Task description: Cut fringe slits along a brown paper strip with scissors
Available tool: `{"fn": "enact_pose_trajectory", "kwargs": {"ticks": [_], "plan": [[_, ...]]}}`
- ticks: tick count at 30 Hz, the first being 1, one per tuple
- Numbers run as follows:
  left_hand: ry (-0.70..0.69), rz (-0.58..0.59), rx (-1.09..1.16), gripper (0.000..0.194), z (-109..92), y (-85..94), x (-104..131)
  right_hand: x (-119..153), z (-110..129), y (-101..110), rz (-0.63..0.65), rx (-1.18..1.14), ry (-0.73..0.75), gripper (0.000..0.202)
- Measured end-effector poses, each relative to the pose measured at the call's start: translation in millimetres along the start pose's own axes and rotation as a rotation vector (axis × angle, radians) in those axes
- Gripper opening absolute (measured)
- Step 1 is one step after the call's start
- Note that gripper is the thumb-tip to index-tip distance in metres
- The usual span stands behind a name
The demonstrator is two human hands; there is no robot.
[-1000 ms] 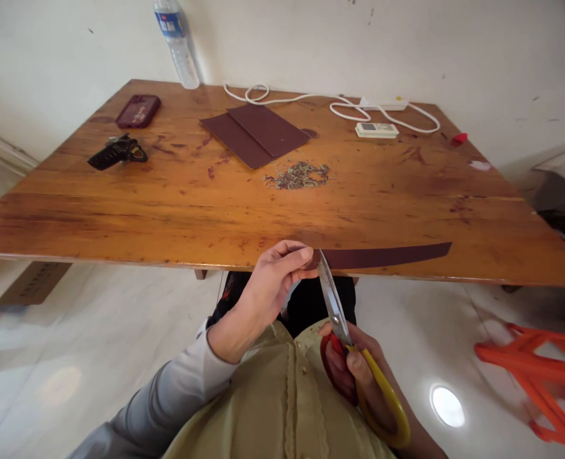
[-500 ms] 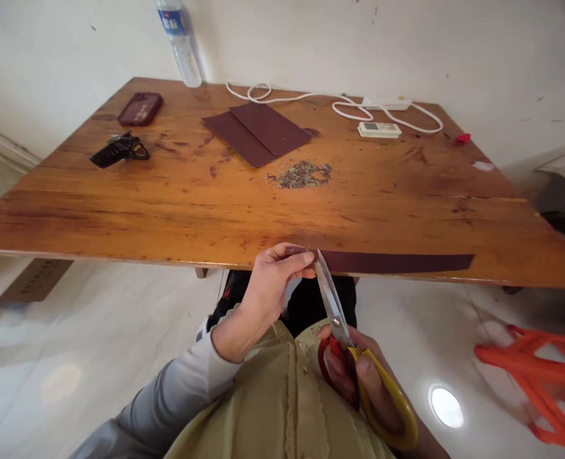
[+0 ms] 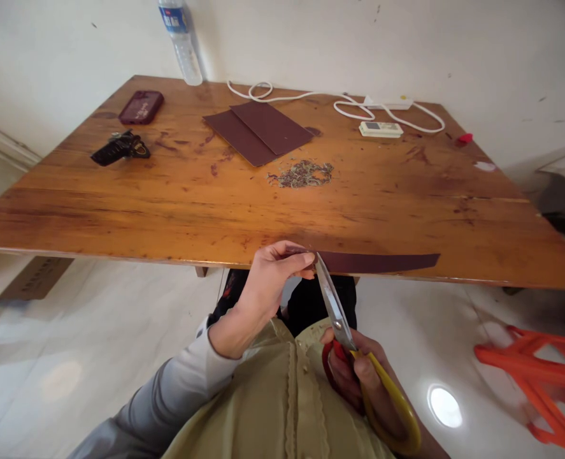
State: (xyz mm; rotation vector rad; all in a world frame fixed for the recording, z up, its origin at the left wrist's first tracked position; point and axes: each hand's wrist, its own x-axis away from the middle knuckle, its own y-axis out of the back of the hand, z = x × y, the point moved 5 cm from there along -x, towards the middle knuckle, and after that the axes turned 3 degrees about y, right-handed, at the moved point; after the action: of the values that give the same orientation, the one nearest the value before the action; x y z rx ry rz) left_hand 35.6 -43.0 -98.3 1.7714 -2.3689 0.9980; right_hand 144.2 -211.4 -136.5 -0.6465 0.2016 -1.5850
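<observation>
Pinches a maroon strip near its left end in the grip of the left hand, with its long axis running rightward along the counter's front edge, and wraps the farther right hand around scissors angled across it just beside that grip.

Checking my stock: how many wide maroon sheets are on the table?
2 visible: the lower sheet at left, the upper sheet overlapping it at right; more may be hidden beneath.
</observation>
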Motion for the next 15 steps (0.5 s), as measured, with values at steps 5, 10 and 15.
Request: {"fn": "enact_pose_trajectory", "kwargs": {"ticks": [5,10,15], "plan": [[-0.007,0.054,-0.061,0.016,-4,1.2,-2,4,-4,8,-0.008,0.019,-0.022,0.043],[0.008,0.140,-0.097,0.019,-7,2.0,-4,3,-2,11,-0.001,0.068,-0.026,0.048],[0.020,0.186,0.013,0.027,-7,-2.6,-2,2,-2,12,-0.017,0.097,-0.019,0.047]]}}
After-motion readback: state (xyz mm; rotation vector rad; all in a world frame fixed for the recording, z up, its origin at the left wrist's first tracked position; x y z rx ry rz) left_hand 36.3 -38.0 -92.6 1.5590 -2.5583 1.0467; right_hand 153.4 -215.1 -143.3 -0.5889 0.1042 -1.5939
